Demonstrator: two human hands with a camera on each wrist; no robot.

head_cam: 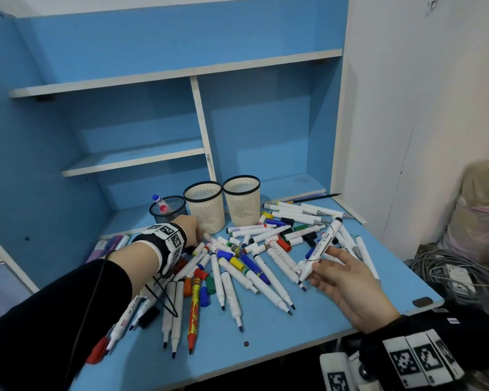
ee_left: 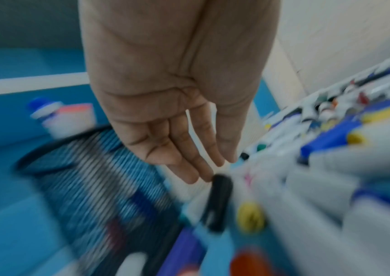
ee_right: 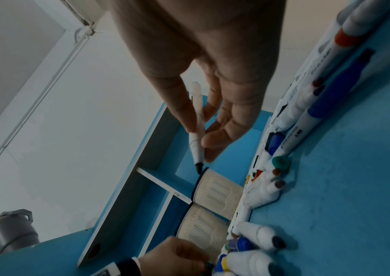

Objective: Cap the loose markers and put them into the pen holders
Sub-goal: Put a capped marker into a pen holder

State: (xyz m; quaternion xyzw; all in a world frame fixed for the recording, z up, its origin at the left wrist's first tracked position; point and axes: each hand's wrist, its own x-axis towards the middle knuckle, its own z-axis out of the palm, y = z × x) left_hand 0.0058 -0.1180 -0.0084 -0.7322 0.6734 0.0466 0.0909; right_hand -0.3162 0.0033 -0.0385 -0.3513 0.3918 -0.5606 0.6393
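Note:
Many loose markers and caps (head_cam: 251,255) lie in a heap on the blue desk (head_cam: 336,311). My right hand (head_cam: 322,259) hovers over the right side of the heap. Its thumb and fingers pinch a white uncapped marker (head_cam: 319,249), dark tip pointing down-left; the right wrist view shows that marker (ee_right: 194,147) in the right hand (ee_right: 200,135). My left hand (head_cam: 199,234) reaches into the heap's far left, beside the holders. In the blurred left wrist view the left hand (ee_left: 213,168) holds nothing, its straight fingers just above a black cap (ee_left: 218,201). Two beige holders (head_cam: 205,206) (head_cam: 242,198) stand behind.
A black mesh holder (head_cam: 167,210) with a small blue-capped bottle stands left of the beige ones. A black pencil (head_cam: 316,197) lies at the back right. Blue shelves (head_cam: 136,159) rise behind the desk. Cables (head_cam: 446,272) and bags lie beyond the right edge.

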